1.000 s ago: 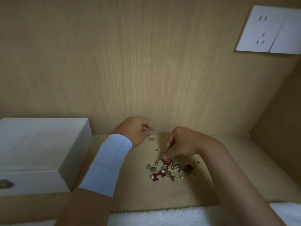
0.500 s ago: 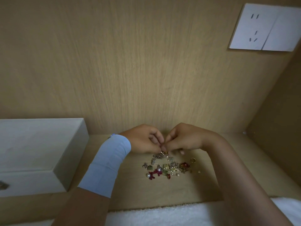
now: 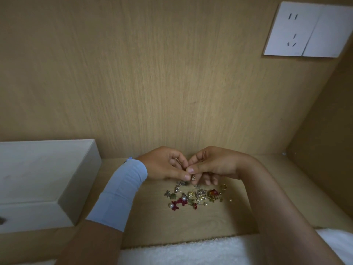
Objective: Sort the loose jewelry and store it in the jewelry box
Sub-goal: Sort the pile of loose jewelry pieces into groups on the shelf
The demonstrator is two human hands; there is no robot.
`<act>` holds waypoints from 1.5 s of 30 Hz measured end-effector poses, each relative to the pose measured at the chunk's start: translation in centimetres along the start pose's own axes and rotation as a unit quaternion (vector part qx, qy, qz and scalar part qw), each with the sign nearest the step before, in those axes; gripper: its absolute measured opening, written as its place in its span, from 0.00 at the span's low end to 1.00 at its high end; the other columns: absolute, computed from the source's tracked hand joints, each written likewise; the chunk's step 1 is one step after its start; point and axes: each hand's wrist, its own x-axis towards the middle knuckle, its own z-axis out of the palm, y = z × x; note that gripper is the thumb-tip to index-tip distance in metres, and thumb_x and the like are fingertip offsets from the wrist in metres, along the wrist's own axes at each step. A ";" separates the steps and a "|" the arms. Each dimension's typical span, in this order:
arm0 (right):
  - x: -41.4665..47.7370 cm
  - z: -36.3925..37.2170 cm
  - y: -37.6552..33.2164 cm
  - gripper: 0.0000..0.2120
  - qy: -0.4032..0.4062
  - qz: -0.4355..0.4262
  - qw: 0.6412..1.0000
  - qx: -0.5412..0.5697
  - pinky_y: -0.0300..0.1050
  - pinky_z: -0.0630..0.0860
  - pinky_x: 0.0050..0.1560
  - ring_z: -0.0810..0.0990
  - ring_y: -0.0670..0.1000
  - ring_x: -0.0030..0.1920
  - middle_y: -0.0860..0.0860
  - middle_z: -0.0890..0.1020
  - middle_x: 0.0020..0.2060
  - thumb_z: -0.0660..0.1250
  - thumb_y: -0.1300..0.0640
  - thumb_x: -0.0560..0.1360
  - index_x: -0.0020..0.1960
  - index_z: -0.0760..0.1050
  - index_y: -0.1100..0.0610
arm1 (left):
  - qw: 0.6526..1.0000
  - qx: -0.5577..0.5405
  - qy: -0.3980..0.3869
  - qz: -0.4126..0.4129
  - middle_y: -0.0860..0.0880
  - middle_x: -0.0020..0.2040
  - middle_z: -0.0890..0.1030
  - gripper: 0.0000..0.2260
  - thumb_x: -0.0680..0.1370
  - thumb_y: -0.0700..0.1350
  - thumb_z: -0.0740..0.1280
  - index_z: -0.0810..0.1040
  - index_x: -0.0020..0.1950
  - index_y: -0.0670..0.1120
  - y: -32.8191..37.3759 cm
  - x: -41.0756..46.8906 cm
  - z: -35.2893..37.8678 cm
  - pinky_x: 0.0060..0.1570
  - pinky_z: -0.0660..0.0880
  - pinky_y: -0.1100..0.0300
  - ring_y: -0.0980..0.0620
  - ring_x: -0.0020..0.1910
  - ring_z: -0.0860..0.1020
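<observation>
A small heap of loose jewelry (image 3: 194, 198) lies on the wooden shelf: silver charms, pearls, dark red flowers, gold bits and a gold ring (image 3: 223, 186) at its right. Just behind the heap my left hand (image 3: 164, 166) and my right hand (image 3: 212, 164) meet fingertip to fingertip. Together they pinch one small silver and gold piece (image 3: 192, 176), which hangs a little above the heap. The white jewelry box (image 3: 44, 180) stands shut at the left, a metal clasp on its front edge.
A wooden back wall rises right behind the hands, and a side wall closes the shelf at the right. A white wall socket (image 3: 307, 29) sits high on the right. White fluffy fabric (image 3: 191, 251) lines the shelf's near edge.
My left hand came over from the back left to join my right hand. Both now hold one piece lifted from the heap.
</observation>
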 end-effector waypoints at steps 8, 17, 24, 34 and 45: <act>0.1 -0.3 0.4 0.18 -0.047 0.010 0.999 0.006 0.42 0.83 0.37 0.83 0.49 0.37 0.56 0.84 0.42 0.71 0.70 0.74 0.63 0.77 0.59 | 0.998 -0.045 -0.034 -0.019 0.51 0.39 0.84 0.06 0.77 0.37 0.70 0.79 0.52 0.45 -0.3 -0.3 -0.2 0.35 0.75 0.66 0.54 0.35 0.78; -0.7 -0.4 -0.8 0.15 0.009 0.009 0.995 -0.101 0.37 0.73 0.27 0.81 0.47 0.34 0.52 0.85 0.40 0.72 0.67 0.75 0.59 0.79 0.56 | 0.999 -0.018 0.031 -0.031 0.46 0.38 0.82 0.02 0.78 0.42 0.70 0.78 0.48 0.46 0.2 -0.2 -0.4 0.26 0.67 0.69 0.57 0.33 0.76; -2.8 -1.0 -1.1 0.08 0.051 0.057 0.970 -0.232 0.52 0.75 0.43 0.82 0.51 0.40 0.43 0.82 0.29 0.80 0.58 0.67 0.45 0.84 0.51 | 0.996 -0.030 0.086 0.014 0.47 0.38 0.83 0.04 0.75 0.38 0.70 0.77 0.47 0.44 0.9 0.1 0.2 0.27 0.68 0.71 0.55 0.34 0.80; -3.9 -0.2 0.3 0.08 0.054 0.085 0.947 -0.305 0.33 0.72 0.45 0.79 0.36 0.41 0.40 0.84 0.37 0.80 0.53 0.66 0.43 0.85 0.44 | 0.991 -0.027 0.127 0.035 0.56 0.37 0.83 0.07 0.80 0.47 0.65 0.83 0.50 0.50 2.0 1.4 2.8 0.40 0.76 0.59 0.56 0.33 0.76; -4.1 -1.4 -0.2 0.12 0.130 -0.070 0.984 -0.097 0.33 0.71 0.29 0.76 0.42 0.30 0.53 0.82 0.40 0.76 0.68 0.69 0.51 0.84 0.58 | 0.990 -0.060 0.117 0.059 0.53 0.41 0.85 0.04 0.77 0.42 0.70 0.81 0.50 0.51 1.0 1.8 2.3 0.40 0.75 0.61 0.54 0.42 0.83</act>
